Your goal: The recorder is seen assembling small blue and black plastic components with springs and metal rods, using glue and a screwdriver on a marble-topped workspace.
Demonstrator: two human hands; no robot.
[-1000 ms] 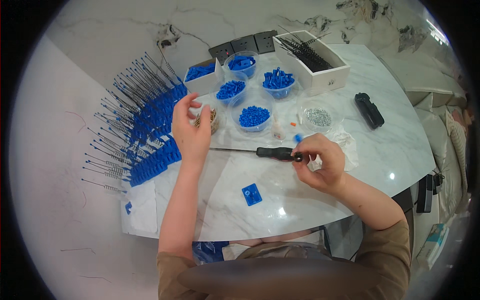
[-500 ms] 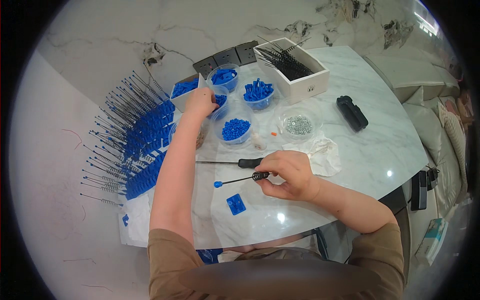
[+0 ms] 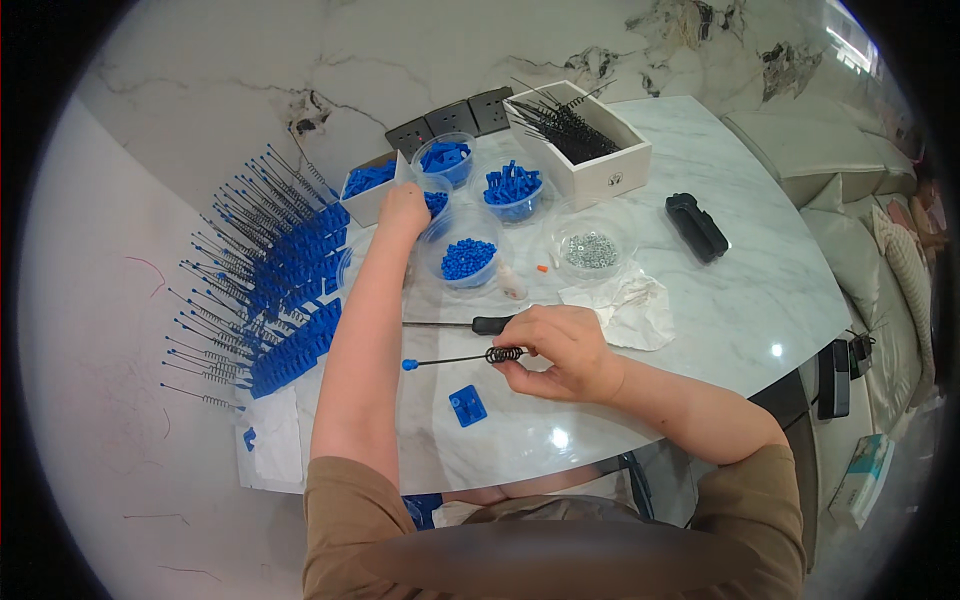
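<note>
My right hand (image 3: pixel 565 350) pinches a black spring rod (image 3: pixel 450 361) by its coil, the straight end pointing left with a blue ball tip (image 3: pixel 409 365). On the table just below lies a square blue plate (image 3: pixel 467 405). A screwdriver (image 3: pixel 490 325) with a black handle lies right above the rod, partly behind my fingers. My left hand (image 3: pixel 405 210) reaches to a clear tub of small blue parts (image 3: pixel 437 203); its fingertips are hidden, and whether they hold a part does not show. Nearby stands a clear tub of blue beads (image 3: pixel 468 258).
Rows of blue pieces with spring rods (image 3: pixel 295 270) stand at left. Behind are a white box of black spring rods (image 3: pixel 620 180), tubs of blue clips (image 3: pixel 513 187) and blue pieces (image 3: pixel 445 160). Silver nuts (image 3: pixel 590 250), crumpled paper (image 3: pixel 635 312) and a black case (image 3: pixel 697 228) lie at right.
My right hand has moved slightly left with the spring rod. My left hand has shifted a little at the tub, its fingers now less visible.
</note>
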